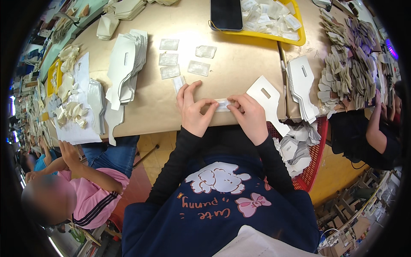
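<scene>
One white packet (pixel 223 105) being handled

Your left hand (pixel 197 113) and right hand (pixel 251 117) are pinching its ends, thumbs closing toward fingers, near the table's (pixel 158 107) front edge. You are apparently straightening it; the next move is likely calling for even pressure.

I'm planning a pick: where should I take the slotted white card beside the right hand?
Probably by the narrow tail of the card, coming from the wearer's side, grip closing above and below: the card lies flat, but its tail seems to jut past the near edge of the table, likely leaving its underside free.
</scene>
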Demonstrator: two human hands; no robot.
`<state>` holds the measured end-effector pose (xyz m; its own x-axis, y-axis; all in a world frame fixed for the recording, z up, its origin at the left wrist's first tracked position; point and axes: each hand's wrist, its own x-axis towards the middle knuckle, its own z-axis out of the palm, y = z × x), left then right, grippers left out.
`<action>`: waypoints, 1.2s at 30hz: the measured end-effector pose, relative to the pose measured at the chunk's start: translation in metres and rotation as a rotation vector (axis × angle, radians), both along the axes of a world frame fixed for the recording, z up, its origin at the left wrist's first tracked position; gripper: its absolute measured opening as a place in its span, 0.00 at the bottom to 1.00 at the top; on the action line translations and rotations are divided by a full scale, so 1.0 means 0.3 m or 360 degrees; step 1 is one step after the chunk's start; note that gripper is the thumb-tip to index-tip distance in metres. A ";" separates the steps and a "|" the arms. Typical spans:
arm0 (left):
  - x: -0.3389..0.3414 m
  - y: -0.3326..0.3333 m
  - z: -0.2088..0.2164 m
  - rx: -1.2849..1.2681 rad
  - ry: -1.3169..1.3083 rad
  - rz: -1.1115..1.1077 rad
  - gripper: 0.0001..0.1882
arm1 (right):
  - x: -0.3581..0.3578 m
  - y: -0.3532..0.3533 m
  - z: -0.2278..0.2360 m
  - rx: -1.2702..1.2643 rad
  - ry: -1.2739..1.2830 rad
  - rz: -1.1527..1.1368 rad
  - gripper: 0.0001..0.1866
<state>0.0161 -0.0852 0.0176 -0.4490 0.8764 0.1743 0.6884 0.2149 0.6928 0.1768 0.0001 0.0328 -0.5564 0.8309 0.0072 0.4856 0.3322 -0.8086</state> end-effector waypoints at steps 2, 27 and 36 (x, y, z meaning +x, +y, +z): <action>0.004 0.003 0.005 -0.0029 0.0034 0.0040 0.03 | -0.005 -0.002 -0.003 0.0073 -0.0060 0.0003 0.09; 0.071 -0.102 0.001 -0.0351 0.0555 0.0178 0.09 | 0.006 -0.127 -0.023 0.0713 -0.0702 0.0179 0.23; 0.084 -0.077 -0.019 -0.0193 0.0421 0.0283 0.10 | 0.029 -0.102 -0.023 0.0614 -0.0629 0.0073 0.21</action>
<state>0.0412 -0.1084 0.0119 -0.5501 0.8097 0.2046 0.7851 0.4178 0.4573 0.1856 -0.0306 0.0260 -0.6139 0.7842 0.0896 0.7055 0.5961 -0.3832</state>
